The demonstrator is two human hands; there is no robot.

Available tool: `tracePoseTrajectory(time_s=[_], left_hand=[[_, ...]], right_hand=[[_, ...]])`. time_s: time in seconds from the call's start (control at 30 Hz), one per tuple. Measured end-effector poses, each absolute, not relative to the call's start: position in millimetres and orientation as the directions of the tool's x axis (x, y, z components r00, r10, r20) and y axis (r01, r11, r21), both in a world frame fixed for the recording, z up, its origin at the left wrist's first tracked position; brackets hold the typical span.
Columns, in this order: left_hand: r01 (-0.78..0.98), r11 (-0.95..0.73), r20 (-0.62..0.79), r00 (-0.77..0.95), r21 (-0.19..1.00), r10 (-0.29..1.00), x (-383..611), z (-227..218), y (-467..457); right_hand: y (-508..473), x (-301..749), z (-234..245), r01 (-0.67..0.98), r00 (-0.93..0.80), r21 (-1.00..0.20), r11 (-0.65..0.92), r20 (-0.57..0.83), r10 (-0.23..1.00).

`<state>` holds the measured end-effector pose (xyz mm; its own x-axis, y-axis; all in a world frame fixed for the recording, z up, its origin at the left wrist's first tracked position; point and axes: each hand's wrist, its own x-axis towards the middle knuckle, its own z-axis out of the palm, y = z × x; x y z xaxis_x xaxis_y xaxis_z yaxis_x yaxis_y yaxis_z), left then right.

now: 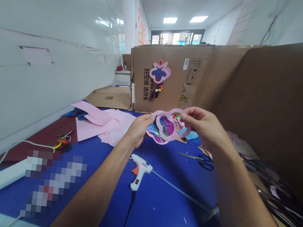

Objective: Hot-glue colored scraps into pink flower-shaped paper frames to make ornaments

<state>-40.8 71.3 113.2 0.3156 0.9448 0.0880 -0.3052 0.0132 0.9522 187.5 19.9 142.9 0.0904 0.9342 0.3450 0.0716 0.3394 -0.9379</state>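
Note:
My left hand (139, 128) pinches the left edge of a pink scalloped paper piece (160, 140) backed with shiny blue and purple patterned material. Between thumb and fingers of my right hand (202, 122) is a pink paper frame (184, 132) with an open middle. The frame overlaps the right side of the patterned piece; whether they are joined I cannot tell. Below my hands a white hot glue gun (140, 169) with an orange trigger lies on the blue table, a long glue stick (175, 186) reaching out of its back. Black-handled scissors (203, 161) lie under my right forearm.
Pink paper sheets (100, 121) are piled at the left, near keys (63, 142) and a white power strip (5, 180). A cardboard wall (208, 83) stands behind, with a pink flower-shaped ornament (160, 72) hanging on it. Cluttered dark-handled items (276, 204) lie at the right.

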Motion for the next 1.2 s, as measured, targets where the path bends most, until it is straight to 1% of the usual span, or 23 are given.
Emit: tracePoseTrajectory(time_s=[0.1, 0.2, 0.33, 0.47, 0.67, 0.83, 1.0, 1.1, 1.2], left_hand=[[-0.254, 0.033, 0.062, 0.358, 0.967, 0.932, -41.6, 112.9, 71.0], [-0.191, 0.047, 0.035, 0.405, 0.98, 0.914, -41.9, 110.8, 70.3], [-0.145, 0.058, 0.017, 0.467, 0.988, 0.884, -41.5, 108.4, 68.3], [-0.186, 0.078, 0.023, 0.486, 0.98, 0.874, -40.4, 108.0, 67.1], [-0.243, 0.111, 0.014, 0.462, 0.964, 0.887, -37.7, 109.9, 66.8], [-0.257, 0.18, -0.042, 0.466, 0.95, 0.884, -36.6, 115.6, 63.6], [-0.223, 0.137, -0.008, 0.497, 0.965, 0.868, -40.2, 115.1, 61.1], [-0.163, 0.151, -0.048, 0.507, 0.975, 0.86, -38.9, 112.0, 60.2], [-0.137, 0.152, -0.075, 0.452, 0.979, 0.889, -36.2, 110.5, 60.7]], right_hand=[[11.2, 192.6, 150.1, 0.131, -0.023, -0.954, 0.27, 0.27, 0.963], [6.9, 191.7, 153.6, 0.16, -0.069, -0.961, 0.224, 0.216, 0.974], [8.2, 182.4, 151.6, 0.199, -0.029, -0.959, 0.202, 0.2, 0.979], [14.5, 173.3, 146.0, 0.192, 0.004, -0.955, 0.227, 0.232, 0.973], [22.2, 168.1, 138.1, 0.171, 0.023, -0.968, 0.182, 0.188, 0.982], [24.2, 164.1, 135.0, 0.157, 0.113, -0.962, 0.224, 0.243, 0.963], [29.0, 161.0, 134.1, 0.103, 0.271, -0.95, 0.296, 0.313, 0.91], [33.4, 159.9, 132.5, 0.096, 0.354, -0.942, 0.321, 0.333, 0.874], [36.5, 160.6, 129.8, 0.092, 0.377, -0.941, 0.326, 0.337, 0.863]])
